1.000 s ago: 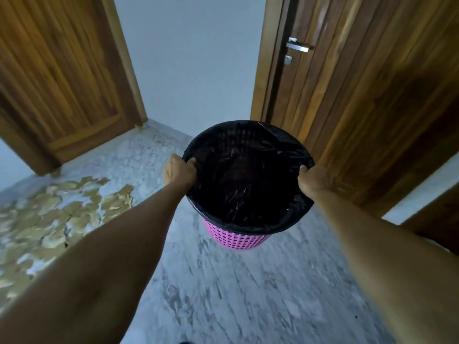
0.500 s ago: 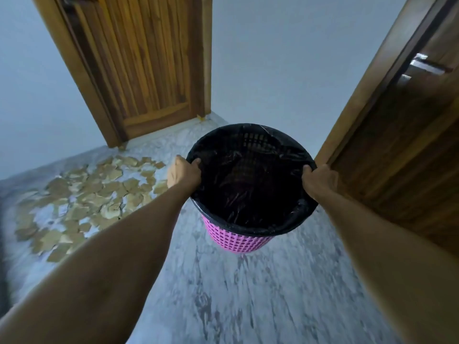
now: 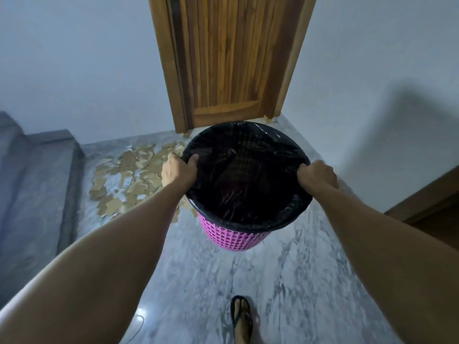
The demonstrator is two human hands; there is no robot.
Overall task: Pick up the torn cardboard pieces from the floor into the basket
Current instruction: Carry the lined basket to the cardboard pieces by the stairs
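- Nearest the camera, one foot (image 3: 242, 319) in a dark flip-flop stood on the grey marbled floor (image 3: 285, 281), toes pointing forward.
- Both of your bare forearms reached forward from the lower corners toward the basket (image 3: 234, 238).
- Your left hand (image 3: 177, 171) was clamped on the left side of the rim, thumb hooked inside over the black liner (image 3: 248, 175).
- Your right hand (image 3: 316, 176) was clamped on the right side of the rim in the same way, fingers curled over the liner's edge.
- The basket, pink lattice plastic below the folded liner, was held between the two hands, its mouth tilted toward you; whether its base touched the floor could not be told.
- The torn cardboard pieces (image 3: 129, 177) lay scattered on the floor to the left of the basket, partly hidden behind your left forearm and hand.
- A grey step (image 3: 37, 182) bordered the floor at the far left.
- Farthest away, a closed wooden door (image 3: 228, 58) stood in a pale wall (image 3: 74, 58) directly beyond the basket.
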